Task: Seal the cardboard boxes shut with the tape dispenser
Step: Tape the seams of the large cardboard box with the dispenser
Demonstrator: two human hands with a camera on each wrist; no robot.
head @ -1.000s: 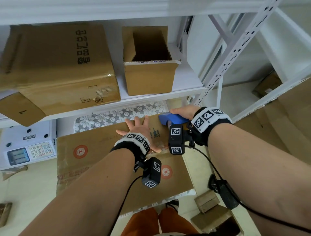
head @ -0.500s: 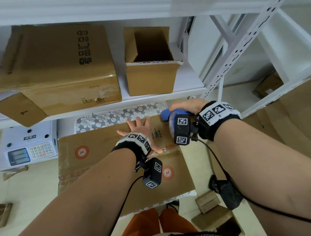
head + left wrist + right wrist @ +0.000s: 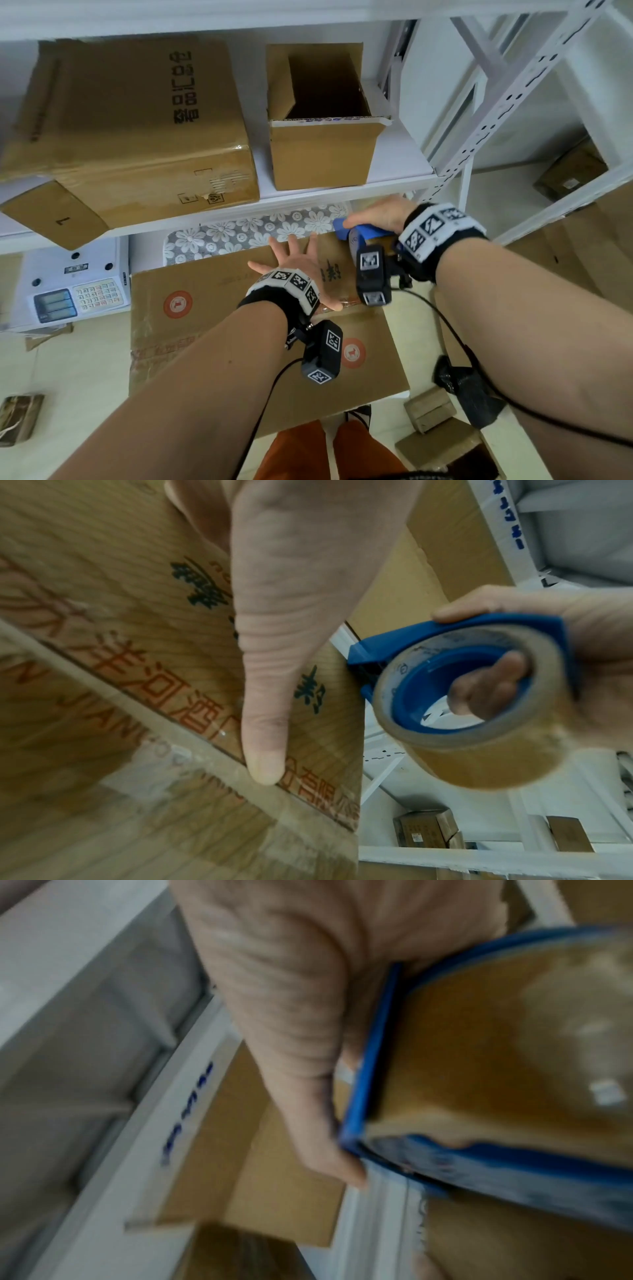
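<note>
A flat-topped cardboard box [image 3: 212, 308] with red round marks lies in front of me on a flowered surface. My left hand [image 3: 294, 263] rests on its top with fingers spread flat; its thumb [image 3: 263, 723] lies along the taped centre seam [image 3: 192, 737]. My right hand [image 3: 380, 216] grips a blue tape dispenser [image 3: 356, 233] with a brown tape roll [image 3: 472, 712], held in the air just past the box's right far corner. In the blurred right wrist view, my fingers curl round the dispenser [image 3: 496, 1069].
A white shelf [image 3: 342, 192] above carries a large shut box [image 3: 130, 137] and a small open box [image 3: 322, 137]. A white scale [image 3: 68, 284] sits left. White rack posts [image 3: 507, 96] rise at right. Small boxes [image 3: 435, 428] lie on the floor.
My right hand has lifted the tape dispenser up and to the right, off the box's right edge. The left hand has stayed flat on the box top.
</note>
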